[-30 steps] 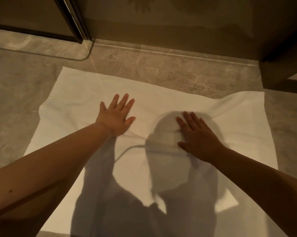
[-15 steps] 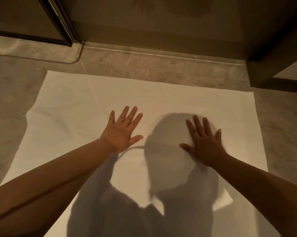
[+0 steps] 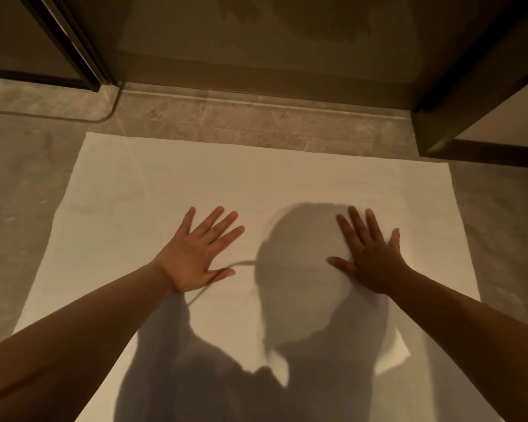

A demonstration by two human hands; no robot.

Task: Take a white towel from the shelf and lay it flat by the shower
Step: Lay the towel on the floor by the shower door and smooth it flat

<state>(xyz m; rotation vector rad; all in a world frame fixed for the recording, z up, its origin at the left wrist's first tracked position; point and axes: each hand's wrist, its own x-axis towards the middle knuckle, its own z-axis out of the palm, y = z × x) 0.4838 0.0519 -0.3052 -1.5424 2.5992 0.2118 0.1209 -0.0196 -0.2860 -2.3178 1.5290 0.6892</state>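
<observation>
DESK: White towel (image 3: 287, 184) is lying spread on the stone floor (image 3: 28, 184), just short of the shower sill (image 3: 256, 100) at twelve o'clock. What is threatening it?

FIELD: Reading from nine o'clock: the left edge is running slightly wavy, so any sideways shove is likely bunching cloth there. The left hand (image 3: 195, 254) is pressing down flat, fingers splayed, gripping nothing. The right hand (image 3: 372, 260), at three o'clock of it and well apart, is doing the same, palm down, nothing held. If the palms are dragging rather than lifting away, the smooth floor is probably letting the whole sheet slide and crease.

DESK: And room to work?

FIELD: Bare floor is showing wide at nine o'clock, and a strip is separating the far hem from the sill. The dark door frame (image 3: 74, 47) is standing at eleven o'clock, apart from the towel. At two o'clock a dark panel (image 3: 469, 123) is sitting near the far right corner, leaving narrower floor at three o'clock. The person's shadow (image 3: 302, 284) is hiding any wrinkles in the near half.
</observation>
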